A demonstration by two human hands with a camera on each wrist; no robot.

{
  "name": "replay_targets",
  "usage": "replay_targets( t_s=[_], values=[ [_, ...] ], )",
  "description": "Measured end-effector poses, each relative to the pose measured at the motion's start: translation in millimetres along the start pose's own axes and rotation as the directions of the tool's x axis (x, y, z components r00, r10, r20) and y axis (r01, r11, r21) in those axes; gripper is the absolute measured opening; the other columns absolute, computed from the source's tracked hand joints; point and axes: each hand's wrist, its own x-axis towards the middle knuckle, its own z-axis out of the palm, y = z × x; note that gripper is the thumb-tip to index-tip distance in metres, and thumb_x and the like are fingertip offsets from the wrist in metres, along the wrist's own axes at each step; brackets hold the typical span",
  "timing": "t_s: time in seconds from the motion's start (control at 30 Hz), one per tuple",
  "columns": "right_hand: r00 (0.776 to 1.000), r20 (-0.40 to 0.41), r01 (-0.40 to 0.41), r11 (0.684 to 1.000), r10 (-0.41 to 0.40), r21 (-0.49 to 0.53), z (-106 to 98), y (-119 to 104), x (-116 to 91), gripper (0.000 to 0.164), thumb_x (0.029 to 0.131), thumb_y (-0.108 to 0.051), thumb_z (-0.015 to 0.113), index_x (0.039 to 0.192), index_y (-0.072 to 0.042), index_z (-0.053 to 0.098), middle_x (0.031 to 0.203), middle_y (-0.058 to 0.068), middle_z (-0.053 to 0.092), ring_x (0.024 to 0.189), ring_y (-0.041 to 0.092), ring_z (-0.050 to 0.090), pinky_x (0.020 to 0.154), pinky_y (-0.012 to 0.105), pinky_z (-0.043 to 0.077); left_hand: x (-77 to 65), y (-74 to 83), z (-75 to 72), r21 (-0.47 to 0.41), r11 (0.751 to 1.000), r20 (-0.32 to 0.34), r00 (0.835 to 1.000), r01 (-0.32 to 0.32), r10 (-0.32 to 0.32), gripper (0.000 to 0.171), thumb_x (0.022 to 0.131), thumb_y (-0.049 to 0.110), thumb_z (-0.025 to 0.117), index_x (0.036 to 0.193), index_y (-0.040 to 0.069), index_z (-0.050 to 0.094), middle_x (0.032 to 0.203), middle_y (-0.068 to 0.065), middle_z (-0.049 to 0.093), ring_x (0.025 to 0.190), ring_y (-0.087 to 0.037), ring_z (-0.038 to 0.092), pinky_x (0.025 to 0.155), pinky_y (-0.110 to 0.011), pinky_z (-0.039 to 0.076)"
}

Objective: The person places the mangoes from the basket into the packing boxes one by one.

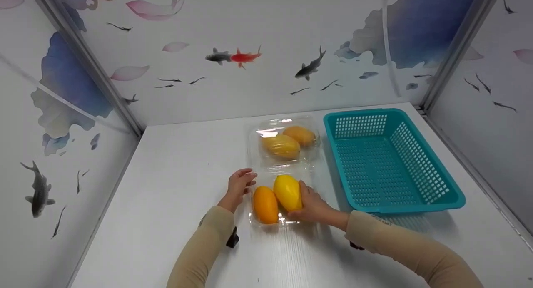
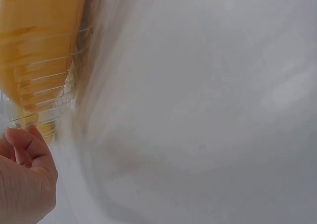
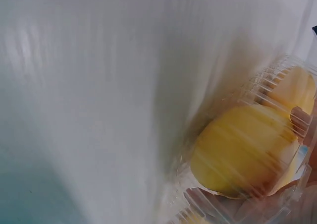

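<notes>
A clear plastic clamshell container (image 1: pixel 283 169) lies open on the white table, hinge across its middle. Its near half holds an orange mango (image 1: pixel 265 204) on the left and a yellow mango (image 1: pixel 288 192) on the right. My right hand (image 1: pixel 312 204) grips the yellow mango from its right side; through the clear wall, fingertips (image 3: pixel 299 119) show around the fruit (image 3: pixel 242 152). At the container's left edge is my left hand (image 1: pixel 240 184). Up close, its thumb and finger (image 2: pixel 27 140) pinch the clear rim. Two more mangoes (image 1: pixel 281 145) show under clear plastic in the far half.
A teal plastic basket (image 1: pixel 345 180) with latticed walls stands right of the container, with nothing seen inside it. White panels printed with fish and petals (image 1: pixel 266 88) rise behind the table and at both sides.
</notes>
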Motion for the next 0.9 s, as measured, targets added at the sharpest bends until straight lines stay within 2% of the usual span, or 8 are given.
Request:
replay_targets(
  t_s=[0.13, 0.27, 0.3, 0.37, 0.47, 0.6, 0.7, 0.9],
  values=[
    [0.994, -0.067, 0.089, 0.996, -0.088, 0.019, -7.7, 0.9, -7.2, 0.089, 0.080, -0.033, 0.069, 0.145, -0.004, 0.014, 0.143, 0.021, 0.028, 0.124, 0.034, 0.036, 0.106, 0.049, 0.027, 2.1, -0.2, 1.3, 0.007, 1.000, -0.011, 1.000, -0.004, 0.004, 0.035, 0.088, 0.016, 0.061, 0.120, 0.006, 0.051, 0.106, -0.008, 0.064, 0.091, -0.025, 0.060, 0.071, -0.028, 0.047],
    [0.955, -0.220, 0.207, 0.978, -0.197, 0.023, -12.4, 10.7, -12.5, 0.073, 0.086, -0.025, 0.064, 0.141, -0.001, 0.023, 0.143, 0.023, 0.027, 0.130, 0.038, 0.027, 0.107, 0.051, 0.023, 2.1, 1.1, 2.4, 0.015, 1.000, -0.004, 1.000, -0.017, 0.017, 0.036, 0.088, 0.016, 0.060, 0.120, 0.006, 0.050, 0.108, -0.008, 0.063, 0.090, -0.024, 0.059, 0.077, -0.030, 0.047],
    [0.946, -0.250, 0.223, 0.974, -0.207, 0.035, -12.6, 14.6, -13.0, 0.070, 0.087, -0.023, 0.062, 0.140, 0.000, 0.023, 0.143, 0.024, 0.026, 0.131, 0.039, 0.024, 0.107, 0.052, 0.021, 1.7, 1.5, 2.6, 0.016, 1.000, -0.006, 1.000, -0.020, 0.020, 0.035, 0.088, 0.016, 0.061, 0.119, 0.006, 0.050, 0.108, -0.008, 0.063, 0.089, -0.023, 0.059, 0.076, -0.029, 0.047],
    [0.941, -0.278, 0.223, 0.971, -0.191, 0.089, -12.2, 22.8, -13.0, 0.067, 0.089, -0.019, 0.058, 0.140, 0.002, 0.021, 0.145, 0.025, 0.021, 0.133, 0.039, 0.020, 0.109, 0.052, 0.018, 1.8, 1.4, 2.7, 0.019, 0.999, -0.009, 0.999, -0.031, 0.031, 0.033, 0.088, 0.015, 0.060, 0.118, 0.006, 0.050, 0.106, -0.009, 0.063, 0.086, -0.021, 0.059, 0.073, -0.028, 0.047],
    [0.960, -0.260, 0.169, 0.955, -0.104, 0.244, -11.4, 33.1, -10.9, 0.065, 0.093, -0.018, 0.051, 0.142, 0.002, 0.013, 0.148, 0.024, 0.012, 0.135, 0.038, 0.014, 0.110, 0.052, 0.012, 1.3, 1.8, 2.6, 0.024, 0.998, -0.011, 0.999, -0.051, 0.051, 0.027, 0.089, 0.013, 0.059, 0.114, 0.006, 0.050, 0.106, -0.010, 0.063, 0.082, -0.020, 0.060, 0.071, -0.028, 0.047],
    [0.983, -0.181, 0.063, 0.900, 0.017, 0.431, -11.7, 40.9, -8.4, 0.065, 0.096, -0.020, 0.044, 0.144, -0.002, 0.003, 0.151, 0.021, 0.005, 0.137, 0.038, 0.011, 0.110, 0.051, 0.011, 0.6, 2.8, 2.9, 0.026, 0.997, -0.004, 0.997, -0.074, 0.074, 0.022, 0.089, 0.010, 0.058, 0.109, 0.008, 0.049, 0.108, -0.010, 0.062, 0.082, -0.019, 0.059, 0.076, -0.031, 0.048],
    [0.988, -0.141, 0.022, 0.871, 0.055, 0.490, -12.7, 43.7, -7.7, 0.064, 0.097, -0.019, 0.041, 0.145, -0.003, 0.001, 0.151, 0.022, 0.006, 0.136, 0.041, 0.014, 0.110, 0.051, 0.015, 0.2, 3.0, 2.7, 0.025, 0.995, -0.008, 0.996, -0.092, 0.092, 0.018, 0.088, 0.007, 0.059, 0.102, 0.009, 0.049, 0.106, -0.009, 0.063, 0.079, -0.018, 0.057, 0.075, -0.031, 0.048],
    [0.992, -0.061, -0.053, 0.816, 0.108, 0.576, -17.0, 45.7, -8.9, 0.055, 0.098, -0.022, 0.032, 0.144, -0.004, 0.007, 0.148, 0.024, 0.015, 0.134, 0.039, 0.022, 0.109, 0.050, 0.019, -1.7, 2.1, -2.7, 0.054, 0.988, -0.002, 0.990, -0.144, 0.144, 0.013, 0.085, 0.002, 0.061, 0.084, 0.010, 0.050, 0.091, -0.007, 0.061, 0.073, -0.017, 0.056, 0.062, -0.025, 0.046]
  ],
)
